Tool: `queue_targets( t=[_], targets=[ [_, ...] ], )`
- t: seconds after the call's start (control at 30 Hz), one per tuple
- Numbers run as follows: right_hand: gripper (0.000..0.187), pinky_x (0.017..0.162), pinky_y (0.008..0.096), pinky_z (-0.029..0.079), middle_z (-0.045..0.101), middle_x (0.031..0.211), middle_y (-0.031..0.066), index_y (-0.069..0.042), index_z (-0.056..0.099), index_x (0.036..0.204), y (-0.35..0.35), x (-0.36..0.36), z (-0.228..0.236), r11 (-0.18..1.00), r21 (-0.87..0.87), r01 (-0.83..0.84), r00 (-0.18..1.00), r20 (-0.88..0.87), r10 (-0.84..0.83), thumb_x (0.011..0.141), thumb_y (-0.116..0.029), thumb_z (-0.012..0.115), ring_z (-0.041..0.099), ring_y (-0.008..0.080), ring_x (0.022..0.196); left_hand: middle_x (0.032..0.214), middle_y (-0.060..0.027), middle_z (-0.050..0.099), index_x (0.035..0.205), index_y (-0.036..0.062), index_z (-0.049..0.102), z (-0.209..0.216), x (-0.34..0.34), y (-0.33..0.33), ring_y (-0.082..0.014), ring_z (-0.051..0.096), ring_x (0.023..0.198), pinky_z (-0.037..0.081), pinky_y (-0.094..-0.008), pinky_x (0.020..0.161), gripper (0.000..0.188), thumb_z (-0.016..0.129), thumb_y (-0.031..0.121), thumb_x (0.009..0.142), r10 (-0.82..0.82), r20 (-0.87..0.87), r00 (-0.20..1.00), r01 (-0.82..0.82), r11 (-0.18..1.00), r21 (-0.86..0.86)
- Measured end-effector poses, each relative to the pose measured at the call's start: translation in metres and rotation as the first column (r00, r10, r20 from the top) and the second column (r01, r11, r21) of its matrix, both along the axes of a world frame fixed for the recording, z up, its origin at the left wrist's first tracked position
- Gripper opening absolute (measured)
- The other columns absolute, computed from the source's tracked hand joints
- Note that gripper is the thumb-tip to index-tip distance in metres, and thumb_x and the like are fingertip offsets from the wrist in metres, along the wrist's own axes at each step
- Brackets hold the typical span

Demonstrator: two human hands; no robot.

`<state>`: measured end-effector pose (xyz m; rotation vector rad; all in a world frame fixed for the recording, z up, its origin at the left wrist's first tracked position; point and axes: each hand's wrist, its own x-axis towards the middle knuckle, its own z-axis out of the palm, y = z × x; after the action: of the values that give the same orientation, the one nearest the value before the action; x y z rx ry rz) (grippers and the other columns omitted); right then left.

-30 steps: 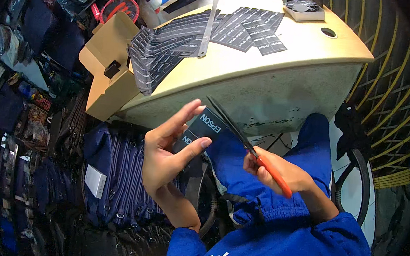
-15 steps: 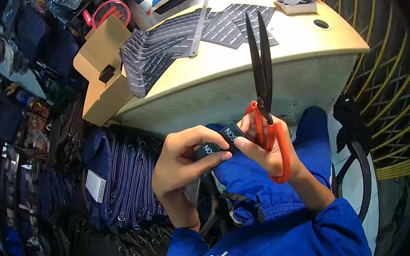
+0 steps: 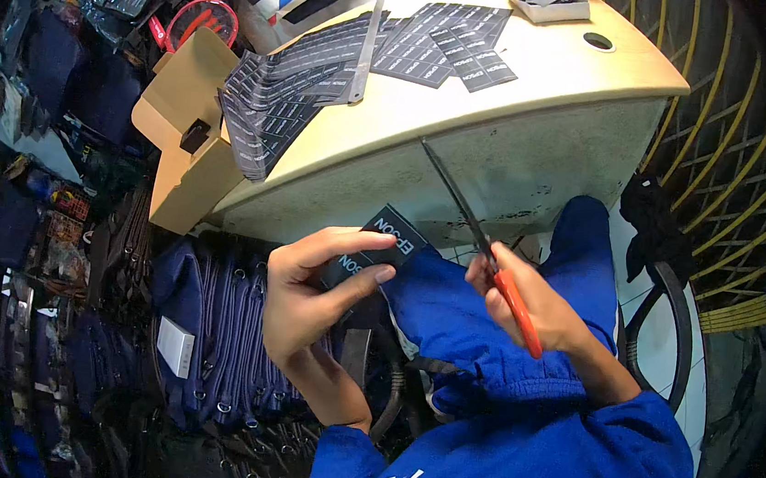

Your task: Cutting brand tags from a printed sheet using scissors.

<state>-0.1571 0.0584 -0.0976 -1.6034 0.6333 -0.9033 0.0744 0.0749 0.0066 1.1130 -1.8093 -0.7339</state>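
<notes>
Between the thumb and fingers of my left hand (image 3: 318, 288) is a dark printed label strip (image 3: 400, 229) with pale lettering, its far end sticking up past the fingertips. My right hand (image 3: 534, 300) is wrapped round the red handles of a pair of scissors (image 3: 457, 195). The black blades point up and left toward the table edge, appear nearly closed, and stand apart from the strip. Both hands are above my lap, in front of the table.
The wooden table (image 3: 395, 116) carries several dark printed sheets (image 3: 438, 46), a metal ruler (image 3: 368, 49) and a small white box (image 3: 549, 11). An open cardboard box (image 3: 186, 128) stands at its left end. Dark blue strapped bags (image 3: 241, 327) lie to my left. A yellow lattice gate (image 3: 732, 162) is at right.
My hands have drawn apart; the right no longer touches the strip. The scissors have tilted left and their blades have come together. More of the strip shows in my left hand, which shifted left.
</notes>
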Motion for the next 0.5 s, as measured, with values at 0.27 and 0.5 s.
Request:
queue_targets(
  t=[0.27, 0.5],
  targets=[
    [0.041, 0.074, 0.0347, 0.045, 0.052, 0.090, 0.0141, 0.000, 0.044, 0.107, 0.018, -0.004, -0.009, 0.987, 0.053, -0.155, 0.984, -0.078, 0.159, 0.089, -0.036, 0.051, 0.054, 0.0241, 0.082, 0.098, -0.0113, 0.067, 0.100, -0.0005, 0.067, -0.001, 0.003, -0.002, -0.0155, 0.062, 0.092, 0.045, -0.0260, 0.082, 0.032, 0.072, -0.005, 0.068, 0.006, 0.021, 1.000, -0.006, 1.000, 0.019],
    [0.045, 0.075, 0.0355, 0.045, 0.052, 0.092, 0.0154, 0.001, 0.042, 0.109, 0.017, 0.002, -0.008, 0.979, 0.038, -0.202, 0.979, -0.030, 0.203, 0.088, -0.037, 0.052, 0.055, 0.0268, 0.084, 0.098, -0.0119, 0.067, 0.101, -0.0004, 0.067, -0.001, 0.000, -0.001, -0.0158, 0.062, 0.092, 0.045, -0.0260, 0.083, 0.032, 0.072, -0.004, 0.069, 0.012, 0.018, 1.000, -0.012, 0.999, 0.046]
  ],
)
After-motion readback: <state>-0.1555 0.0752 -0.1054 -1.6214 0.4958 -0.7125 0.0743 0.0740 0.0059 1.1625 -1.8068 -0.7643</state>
